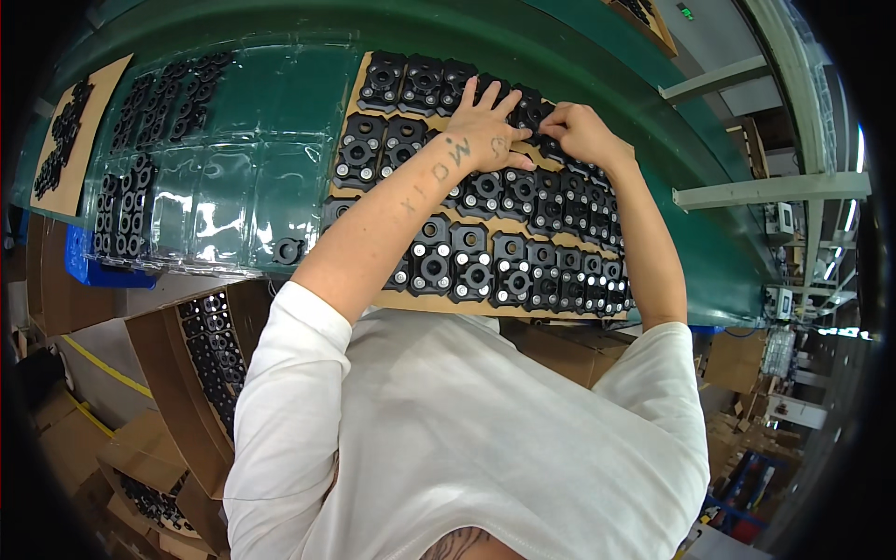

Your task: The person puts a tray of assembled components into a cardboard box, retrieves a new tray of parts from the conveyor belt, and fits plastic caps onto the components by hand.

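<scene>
A person in a white short-sleeved shirt is leaning over a green conveyor belt [719, 233] that is curving across the upper half of the frame. Both bare forearms are reaching up from the lower edge toward a brown cardboard sheet [411, 301] lying on the belt at upper centre.

The sheet is carrying rows of black moulded parts [471, 271], roughly square, each with a round hub and small silver fasteners at the corners. They are sitting edge to edge, touching one another.

The left hand [485, 126] is lying palm down with its fingers spread, pressing on the parts in the upper rows. The right hand [579, 131] is just beside it, fingers curled together and pinching at one black part [546, 140] near the sheet's upper right; the fingers are hiding exactly how it is being gripped.

At upper left, a clear plastic tray [224, 187] is lying on the belt with more black parts in some pockets. Another cardboard sheet [65, 149] is sitting at the far left. Open cardboard boxes [187, 392] holding more parts are standing at lower left.

Judging from this, the risk is crowding: tugging one part could drag its neighbours out of line, and the flexible sheet could shift if the left hand's pressure slackens.
</scene>
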`<state>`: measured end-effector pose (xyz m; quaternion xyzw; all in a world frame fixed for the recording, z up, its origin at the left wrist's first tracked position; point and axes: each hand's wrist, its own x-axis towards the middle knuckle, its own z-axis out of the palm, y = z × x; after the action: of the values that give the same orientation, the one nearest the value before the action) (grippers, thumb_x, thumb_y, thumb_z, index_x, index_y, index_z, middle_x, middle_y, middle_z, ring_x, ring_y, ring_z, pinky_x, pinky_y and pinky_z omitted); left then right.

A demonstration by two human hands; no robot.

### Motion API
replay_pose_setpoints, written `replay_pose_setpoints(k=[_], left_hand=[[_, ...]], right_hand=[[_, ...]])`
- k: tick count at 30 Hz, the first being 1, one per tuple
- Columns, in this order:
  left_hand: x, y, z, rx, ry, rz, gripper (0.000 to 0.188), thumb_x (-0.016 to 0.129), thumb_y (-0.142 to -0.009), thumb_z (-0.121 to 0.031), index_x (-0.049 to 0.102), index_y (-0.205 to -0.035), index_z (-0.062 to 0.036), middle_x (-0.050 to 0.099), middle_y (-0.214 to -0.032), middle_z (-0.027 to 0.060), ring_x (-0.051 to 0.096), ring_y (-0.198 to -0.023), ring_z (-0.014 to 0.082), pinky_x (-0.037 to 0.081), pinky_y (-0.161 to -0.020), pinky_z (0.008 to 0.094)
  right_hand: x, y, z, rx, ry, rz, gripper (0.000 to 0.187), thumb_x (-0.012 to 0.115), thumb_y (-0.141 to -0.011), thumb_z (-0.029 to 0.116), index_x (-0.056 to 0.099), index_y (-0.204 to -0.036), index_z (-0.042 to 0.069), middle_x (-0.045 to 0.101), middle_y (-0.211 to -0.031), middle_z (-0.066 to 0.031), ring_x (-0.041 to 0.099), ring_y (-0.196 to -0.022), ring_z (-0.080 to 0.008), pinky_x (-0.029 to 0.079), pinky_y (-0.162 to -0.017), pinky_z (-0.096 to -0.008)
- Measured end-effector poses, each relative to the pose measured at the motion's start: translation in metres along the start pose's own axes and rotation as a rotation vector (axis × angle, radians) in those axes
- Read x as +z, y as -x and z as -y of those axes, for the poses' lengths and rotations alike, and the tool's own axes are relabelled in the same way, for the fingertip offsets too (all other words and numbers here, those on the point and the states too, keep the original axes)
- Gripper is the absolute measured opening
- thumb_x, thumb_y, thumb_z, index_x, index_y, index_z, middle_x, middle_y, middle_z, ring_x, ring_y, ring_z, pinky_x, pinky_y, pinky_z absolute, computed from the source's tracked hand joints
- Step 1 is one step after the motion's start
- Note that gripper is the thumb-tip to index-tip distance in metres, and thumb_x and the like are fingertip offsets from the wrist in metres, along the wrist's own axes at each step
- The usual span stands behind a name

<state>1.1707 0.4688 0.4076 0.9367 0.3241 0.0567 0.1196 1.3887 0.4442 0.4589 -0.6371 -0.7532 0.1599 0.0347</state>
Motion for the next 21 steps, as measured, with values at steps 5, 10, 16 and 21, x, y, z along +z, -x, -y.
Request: replay_pose_setpoints(k=[5, 10, 16, 21], left_hand=[[-0.003, -0.001, -0.002, 0.001, -0.009, 0.0, 0.073, 0.043, -0.093, -0.078, 0.059, -0.145, -0.0301, 0.028, -0.166, 0.0134, 0.016, -0.154, 0.0394, 0.006, -0.122, 0.0643], [0.0, 0.0, -0.004, -0.002, 0.001, 0.017, 0.073, 0.043, -0.092, -0.078, 0.058, -0.145, -0.0305, 0.028, -0.166, 0.013, 0.016, -0.155, 0.039, 0.005, -0.123, 0.064], [0.002, -0.001, 0.0, -0.006, -0.003, 0.003, 0.073, 0.044, -0.092, -0.078, 0.058, -0.146, -0.0304, 0.028, -0.166, 0.0127, 0.016, -0.155, 0.0388, 0.005, -0.123, 0.0635], [0.007, -0.003, 0.0, -0.012, 0.008, 0.003, 0.073, 0.045, -0.091, -0.079, 0.058, -0.146, -0.0321, 0.028, -0.167, 0.0112, 0.014, -0.155, 0.0387, 0.003, -0.122, 0.0647]], right_hand=[[-0.008, -0.008, 0.016, -0.017, -0.131, -0.078, 0.018, 0.068, -0.087, 0.015, 0.08, -0.095, 0.003, 0.072, -0.098, -0.014, 0.067, -0.084, -0.0295, 0.052, -0.076, -0.0385], [-0.002, -0.013, 0.015, -0.073, 0.165, -0.197, 0.025, 0.072, -0.085, 0.024, 0.079, -0.091, 0.001, 0.073, -0.096, -0.0175, 0.069, -0.083, -0.0322, 0.054, -0.077, -0.0411], [-0.006, -0.026, 0.034, 0.008, 0.438, -0.082, 0.036, 0.069, -0.087, 0.033, 0.077, -0.086, -0.001, 0.074, -0.089, -0.0175, 0.069, -0.079, -0.0344, 0.054, -0.076, -0.0421], [-0.001, -0.033, 0.039, 0.171, 0.546, -0.049, 0.043, 0.062, -0.09, 0.038, 0.076, -0.082, -0.002, 0.075, -0.082, -0.0155, 0.07, -0.077, -0.0366, 0.055, -0.078, -0.0411]])
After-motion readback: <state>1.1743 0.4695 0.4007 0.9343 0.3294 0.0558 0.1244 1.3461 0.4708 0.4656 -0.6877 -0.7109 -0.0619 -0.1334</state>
